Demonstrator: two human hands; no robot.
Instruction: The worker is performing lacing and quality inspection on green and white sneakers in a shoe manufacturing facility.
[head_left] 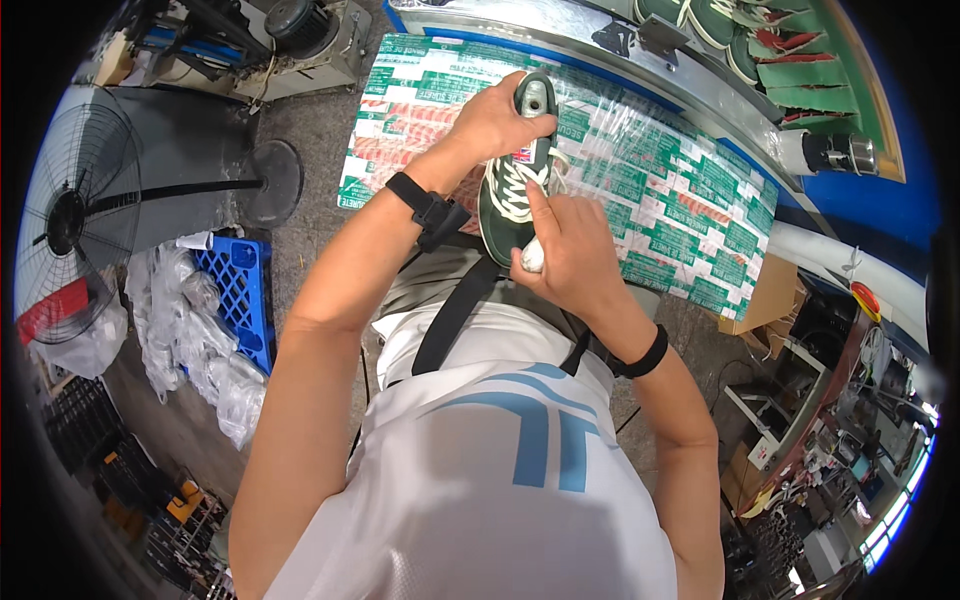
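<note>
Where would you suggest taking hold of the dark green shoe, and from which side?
Probably the heel end, from the left: the dark green shoe points its toe toward the person, its narrow collar fits between thumb and fingers, as the left hand shows, and the white laces lie clear of that grip.

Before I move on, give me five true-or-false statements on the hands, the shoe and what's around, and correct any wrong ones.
1. The left hand grips the dark green shoe at its heel end. True.
2. The right hand has its index finger at the shoe's white laces. True.
3. Both wrists are bare. False: a black strap is on the left wrist and a black band on the right.
4. The standing fan is at the right of the picture. False: it is at the left.
5. The shoe's toe points away from the person. False: it points toward them.
</note>
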